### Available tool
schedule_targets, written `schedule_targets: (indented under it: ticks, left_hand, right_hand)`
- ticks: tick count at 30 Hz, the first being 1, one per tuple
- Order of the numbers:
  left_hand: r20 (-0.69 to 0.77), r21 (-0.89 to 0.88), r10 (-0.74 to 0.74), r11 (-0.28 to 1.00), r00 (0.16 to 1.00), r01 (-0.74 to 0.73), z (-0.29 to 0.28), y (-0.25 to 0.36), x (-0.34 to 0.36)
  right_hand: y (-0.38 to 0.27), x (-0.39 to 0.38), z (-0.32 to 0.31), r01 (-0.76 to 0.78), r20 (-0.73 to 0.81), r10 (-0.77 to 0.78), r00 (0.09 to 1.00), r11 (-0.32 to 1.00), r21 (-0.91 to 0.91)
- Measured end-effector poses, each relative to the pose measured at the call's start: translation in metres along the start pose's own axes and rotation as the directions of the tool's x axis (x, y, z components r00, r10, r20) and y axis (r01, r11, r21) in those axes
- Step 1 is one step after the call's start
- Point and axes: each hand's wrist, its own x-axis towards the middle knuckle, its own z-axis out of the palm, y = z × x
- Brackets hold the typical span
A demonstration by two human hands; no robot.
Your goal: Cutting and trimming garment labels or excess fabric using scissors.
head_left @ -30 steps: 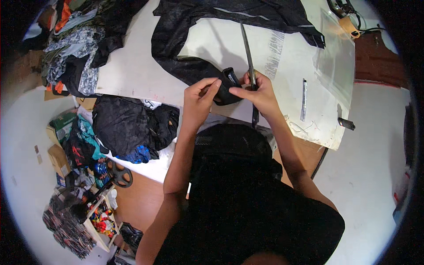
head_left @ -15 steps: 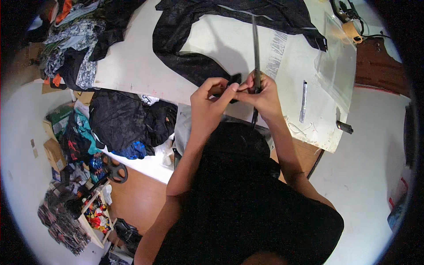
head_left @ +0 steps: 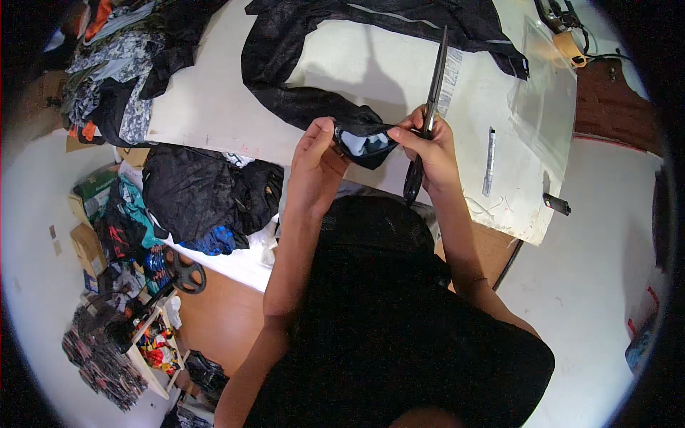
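Worktop [head_left: 203, 103]: white, extending beyond both grips to the left and right; its near edge passes beneath them.

Black garment [head_left: 275, 64]: spread on the worktop beyond the grips, a grey strip visible across its far part. One sleeve or leg curves round on the left and comes back toward the person, its open end [head_left: 365, 146] held between the left grip [head_left: 314, 164] and the right grip [head_left: 437, 153]. Pale blue material shows inside the opening.

Mixed clothes pile [head_left: 135, 60]: well to the left of the left grip and farther off, with camouflage, black and orange pieces.

Dark clothes heap [head_left: 193, 189]: left of the left grip, beside the worktop.

Clear plastic sheet [head_left: 542, 107]: right of the right grip, along the worktop's right side.

Left grip: closed, thumb and fingers pinching the left edge of the open end. Right grip: closed, thumb on the right edge of the open end, also retaining the scissors [head_left: 437, 85], blades pointing away from the person and handles toward the body.

Marker pen [head_left: 489, 162]: right of the right grip, lying on the worktop.

Small black object [head_left: 556, 205]: farther right, at the worktop's edge; kind cannot be determined.
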Motion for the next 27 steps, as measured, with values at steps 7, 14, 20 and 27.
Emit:
schedule_targets:
  ticks: [7, 14, 20, 27]
  left_hand:
    - [0.059, 0.031, -0.029, 0.999, 0.998, 0.027, -0.005, 0.002, -0.001]
    - [0.161, 0.267, -0.257, 0.941, 0.953, 0.208, -0.007, 0.008, -0.004]
    - [0.208, 0.214, -0.148, 0.971, 0.967, 0.102, -0.003, 0.013, -0.012]
    - [0.361, 0.465, -0.057, 0.876, 0.931, -0.127, 0.015, 0.027, -0.026]
  right_hand:
    - [-0.006, 0.005, 0.005, -0.03, -0.041, 0.035, 0.999, 0.993, 0.117]
    - [-0.007, 0.007, -0.001, 0.015, 0.009, -0.018, 1.0, 0.977, 0.213]
    - [-0.01, 0.007, -0.008, 0.037, 0.087, -0.055, 0.995, 0.981, 0.191]
    - [-0.015, 0.0, -0.003, 0.185, 0.119, -0.192, 0.974, 0.981, 0.065]
